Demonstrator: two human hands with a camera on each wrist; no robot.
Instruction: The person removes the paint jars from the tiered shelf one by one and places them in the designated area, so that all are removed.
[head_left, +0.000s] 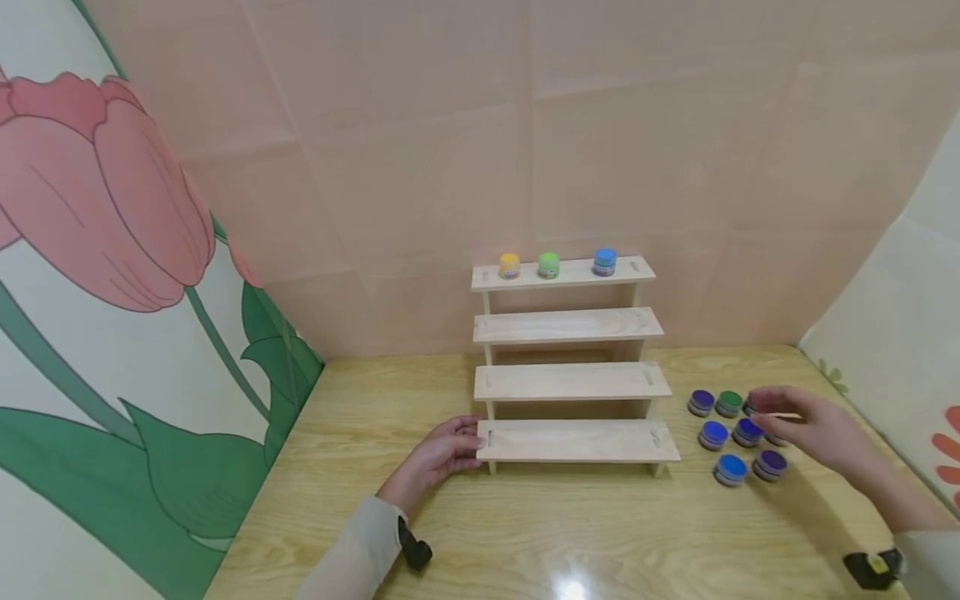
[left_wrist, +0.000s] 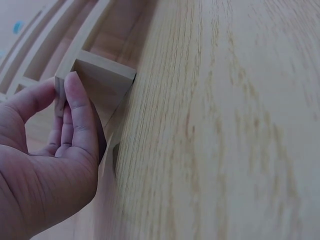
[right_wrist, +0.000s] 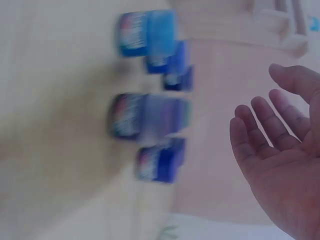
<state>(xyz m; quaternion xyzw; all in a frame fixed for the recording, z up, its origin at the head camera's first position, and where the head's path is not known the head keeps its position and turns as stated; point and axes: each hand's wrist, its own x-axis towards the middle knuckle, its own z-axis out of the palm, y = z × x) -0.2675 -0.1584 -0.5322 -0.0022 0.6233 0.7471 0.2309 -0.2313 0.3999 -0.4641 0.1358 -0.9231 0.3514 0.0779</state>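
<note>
A wooden tiered shelf (head_left: 577, 440) stands on the table, its steps rising toward the back. My left hand (head_left: 442, 454) pinches the left end of the lowest step; in the left wrist view the thumb and fingers (left_wrist: 80, 112) close on the board's edge. On the top step sit a yellow jar (head_left: 510, 267), a green jar (head_left: 549, 266) and a blue jar (head_left: 604, 262). My right hand (head_left: 817, 429) hovers over the right side of a group of small lidded jars, partly hiding some. The right wrist view shows its fingers (right_wrist: 267, 125) loosely bent, holding nothing.
The grouped jars right of the shelf include a light-blue-lidded jar (head_left: 730, 471), a purple-lidded jar (head_left: 770, 465) and a green-lidded jar (head_left: 729, 404). A pinkish sheet (head_left: 412, 183) hangs behind the table (head_left: 480, 533). A tulip-patterned wall (head_left: 90, 250) borders the left side.
</note>
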